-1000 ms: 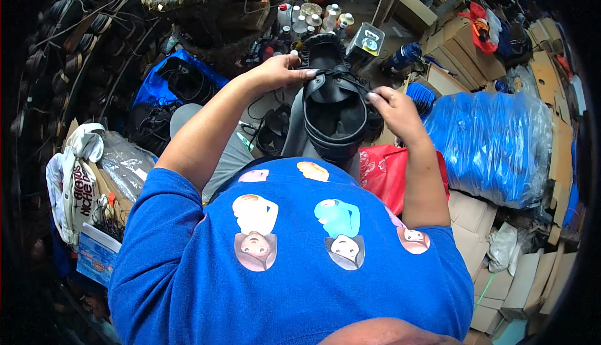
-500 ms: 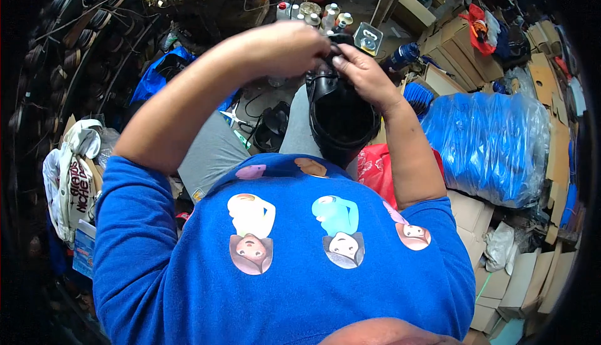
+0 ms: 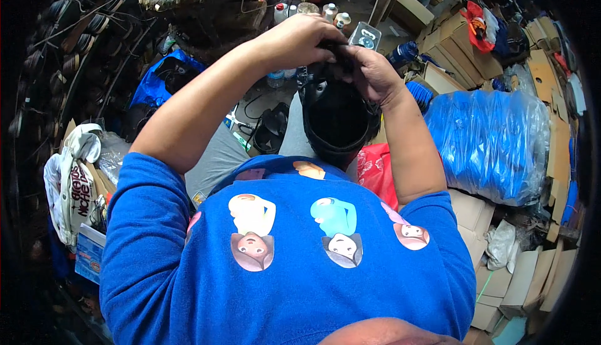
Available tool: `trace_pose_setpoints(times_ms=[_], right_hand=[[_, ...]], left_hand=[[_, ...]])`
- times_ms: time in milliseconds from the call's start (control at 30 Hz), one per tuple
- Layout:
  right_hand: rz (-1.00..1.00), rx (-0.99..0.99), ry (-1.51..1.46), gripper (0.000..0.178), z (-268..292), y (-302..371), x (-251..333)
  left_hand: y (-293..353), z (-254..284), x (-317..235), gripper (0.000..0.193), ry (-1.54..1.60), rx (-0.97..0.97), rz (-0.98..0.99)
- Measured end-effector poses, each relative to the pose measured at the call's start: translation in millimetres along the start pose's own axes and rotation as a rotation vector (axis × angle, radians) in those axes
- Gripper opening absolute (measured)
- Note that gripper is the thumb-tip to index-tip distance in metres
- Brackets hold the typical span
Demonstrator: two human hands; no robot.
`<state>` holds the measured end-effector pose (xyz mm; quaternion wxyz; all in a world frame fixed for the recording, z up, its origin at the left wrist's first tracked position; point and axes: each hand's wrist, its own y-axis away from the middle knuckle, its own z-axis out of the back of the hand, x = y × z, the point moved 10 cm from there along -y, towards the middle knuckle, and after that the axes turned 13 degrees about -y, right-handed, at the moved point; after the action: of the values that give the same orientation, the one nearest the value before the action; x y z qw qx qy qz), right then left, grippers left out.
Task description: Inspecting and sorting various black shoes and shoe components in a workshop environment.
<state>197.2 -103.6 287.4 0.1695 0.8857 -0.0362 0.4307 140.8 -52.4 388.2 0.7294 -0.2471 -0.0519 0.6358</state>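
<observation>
The left hand (image 3: 304,40) and right hand (image 3: 377,76) curl over the front of the black leather shoe (image 3: 338,126). I can't tell what they pinch

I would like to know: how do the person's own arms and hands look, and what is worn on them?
The left sleeve and right sleeve are blue and short, ending near the elbows. Below them, the left forearm and right forearm are bare. The left hand and right hand wear no gloves. No watch or bracelet shows at either wrist.
</observation>
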Motion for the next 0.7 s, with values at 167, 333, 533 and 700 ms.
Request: trace_pose_setpoints(times_ms=[167, 333, 533, 700], right_hand=[[0.02, -0.008, 0.084, 0.025, 8.8, -2.6, 6.7], [0.169, -0.021, 0.119, 0.023, 8.9, -7.8, 12.7], [0.281, -0.097, 0.119, 0.024, 22.0, -9.8, 19.5], [0.423, -0.372, 0.49, 0.028, 33.7, 0.4, 34.9]], left_hand=[[22.9, 0.4, 18.3, 0.022, -0.009, 0.037, 0.215], [27.6, -9.8, 16.4, 0.029, 0.345, -0.055, 0.316], [30.2, -16.0, 10.6, 0.031, 0.258, -0.141, 0.331], [32.1, -13.0, -22.4, 0.032, -0.14, -0.177, 0.086]])
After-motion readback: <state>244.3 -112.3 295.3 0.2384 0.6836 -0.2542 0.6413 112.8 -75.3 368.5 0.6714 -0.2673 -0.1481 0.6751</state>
